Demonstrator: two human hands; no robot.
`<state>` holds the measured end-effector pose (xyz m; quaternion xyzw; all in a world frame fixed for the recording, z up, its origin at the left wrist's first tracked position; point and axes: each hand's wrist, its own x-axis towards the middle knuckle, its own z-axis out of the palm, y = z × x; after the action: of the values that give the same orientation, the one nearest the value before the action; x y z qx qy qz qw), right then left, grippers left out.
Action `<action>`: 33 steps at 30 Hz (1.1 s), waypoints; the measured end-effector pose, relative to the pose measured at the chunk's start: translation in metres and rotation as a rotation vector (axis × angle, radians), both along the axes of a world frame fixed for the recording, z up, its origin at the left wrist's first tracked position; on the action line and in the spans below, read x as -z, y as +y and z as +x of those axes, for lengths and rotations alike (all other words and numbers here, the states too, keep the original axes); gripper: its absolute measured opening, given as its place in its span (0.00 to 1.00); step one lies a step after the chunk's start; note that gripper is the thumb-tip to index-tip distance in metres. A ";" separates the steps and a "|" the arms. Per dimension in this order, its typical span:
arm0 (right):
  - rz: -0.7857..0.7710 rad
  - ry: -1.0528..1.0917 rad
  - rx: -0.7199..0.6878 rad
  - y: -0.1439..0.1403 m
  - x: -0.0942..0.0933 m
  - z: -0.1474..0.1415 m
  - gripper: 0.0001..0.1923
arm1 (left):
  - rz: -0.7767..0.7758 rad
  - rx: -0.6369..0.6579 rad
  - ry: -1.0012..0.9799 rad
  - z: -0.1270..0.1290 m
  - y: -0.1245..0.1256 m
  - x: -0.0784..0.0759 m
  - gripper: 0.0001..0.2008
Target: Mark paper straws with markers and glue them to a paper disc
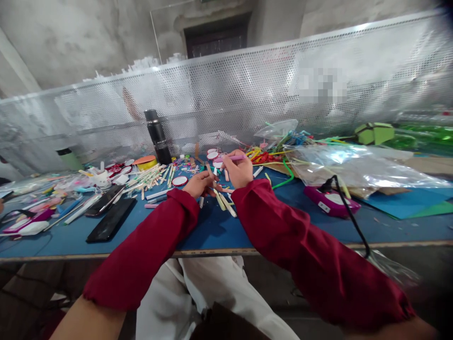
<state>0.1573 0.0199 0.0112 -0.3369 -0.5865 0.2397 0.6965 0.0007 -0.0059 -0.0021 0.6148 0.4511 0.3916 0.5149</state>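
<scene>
Right hand (239, 171) pinched thin pink plastic stick (231, 159), long axis near level, tip pointing left. Left hand (200, 184) gripped short pale stick (211, 174), angled up-left, over blue counter (219, 226).

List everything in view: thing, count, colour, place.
table: 1, blue top, across the frame
perforated screen: 1, silver, behind the table
flask: 1, black, upright at the back, left of centre
phones: 2, black, flat, left of the hands
sticks: many, pale, scattered near the flask
round discs: several, red and white, back centre
pipe cleaners: a heap, mixed colours, back right
plastic bags: count unclear, clear, right side
glue gun: 1, magenta with a black cord, right of the hands
folded shape: 1, green, far right
left hand: red sleeve, grip on a thin stick
right hand: red sleeve, grip on a pink stick
</scene>
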 end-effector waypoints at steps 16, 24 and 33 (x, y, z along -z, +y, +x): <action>-0.057 0.011 0.008 0.002 0.000 0.003 0.05 | 0.006 0.038 0.072 0.005 -0.001 -0.002 0.05; -0.034 -0.033 0.080 0.007 0.004 0.003 0.08 | 0.007 0.040 0.080 0.006 -0.001 -0.004 0.07; -0.038 -0.085 0.105 0.000 0.000 0.004 0.09 | 0.029 0.044 0.084 0.005 -0.003 -0.004 0.06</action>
<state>0.1612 0.0198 0.0111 -0.3904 -0.5922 0.1994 0.6761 0.0057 -0.0087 0.0023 0.6479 0.4529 0.3604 0.4952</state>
